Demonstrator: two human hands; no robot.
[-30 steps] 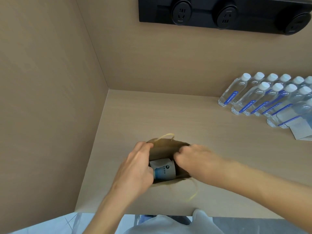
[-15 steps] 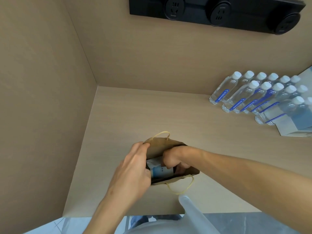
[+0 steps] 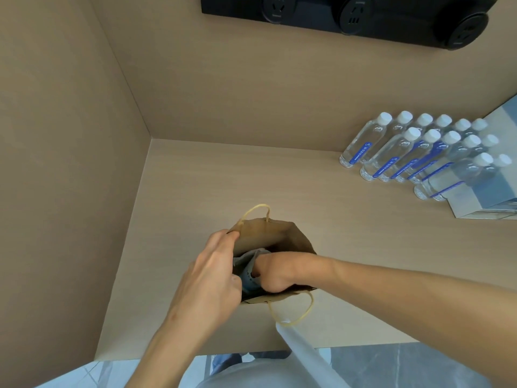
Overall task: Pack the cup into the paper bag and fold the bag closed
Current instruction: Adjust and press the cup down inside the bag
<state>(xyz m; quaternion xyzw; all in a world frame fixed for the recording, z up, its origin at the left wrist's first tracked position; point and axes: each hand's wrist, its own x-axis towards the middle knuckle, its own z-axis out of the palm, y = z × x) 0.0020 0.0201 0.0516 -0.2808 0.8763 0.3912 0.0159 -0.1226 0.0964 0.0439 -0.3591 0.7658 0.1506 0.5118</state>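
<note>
A brown paper bag (image 3: 275,233) with yellow string handles stands open on the light wood counter (image 3: 279,180). Inside it sits a white and blue cup (image 3: 249,271), mostly hidden. My left hand (image 3: 212,271) grips the bag's left rim, fingers curled over the edge. My right hand (image 3: 272,271) reaches down into the bag's mouth with its fingers on the cup; the fingertips are hidden inside.
Several clear water bottles (image 3: 414,152) with white caps stand at the back right, beside a pale box (image 3: 486,200). Wood walls close the left and back. A black socket strip (image 3: 349,15) hangs on the back wall. The counter's front edge is just below the bag.
My right hand has gone from the bag's rim down into the bag onto the cup, which sits deeper. The left hand keeps its hold on the rim.
</note>
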